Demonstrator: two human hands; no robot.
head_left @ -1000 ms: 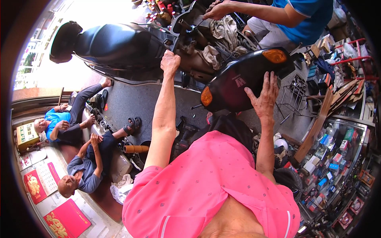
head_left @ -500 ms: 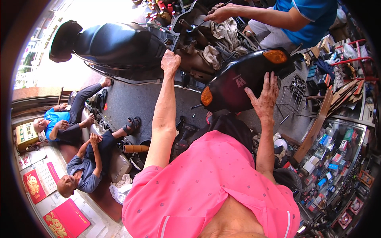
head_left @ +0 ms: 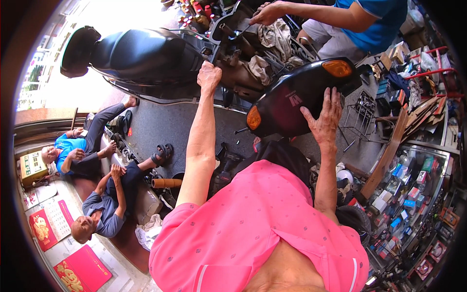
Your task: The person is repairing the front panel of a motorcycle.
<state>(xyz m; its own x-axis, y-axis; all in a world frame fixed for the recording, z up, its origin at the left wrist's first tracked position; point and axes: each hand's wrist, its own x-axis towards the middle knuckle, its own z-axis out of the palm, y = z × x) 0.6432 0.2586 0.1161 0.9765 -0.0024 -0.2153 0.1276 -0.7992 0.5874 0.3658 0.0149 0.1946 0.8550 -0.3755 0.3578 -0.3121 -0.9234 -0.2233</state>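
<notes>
A black scooter [head_left: 146, 53] stands before me, its seat to the left. My left hand [head_left: 209, 78] is closed at the edge of its body just ahead of the seat; the fingers' undersides are hidden. The scooter's dark front panel [head_left: 279, 109], with orange turn signals [head_left: 254, 118] at its ends, is on the right. My right hand [head_left: 325, 119] lies on that panel with its fingers stretched out, holding nothing. Between my hands the scooter's inner part [head_left: 238, 73] is exposed, with a crumpled rag [head_left: 259, 70] on it.
Across the scooter a co-worker in blue [head_left: 365, 24] holds a thin tool over the exposed part. Two people sit at the left, one in a grey shirt [head_left: 107, 214]. A glass display case [head_left: 423, 155], wooden boards [head_left: 389, 151] and a wire rack [head_left: 362, 109] stand at the right.
The co-worker's body and arm have shifted slightly to the left and up. Both of my hands have stayed in the same places.
</notes>
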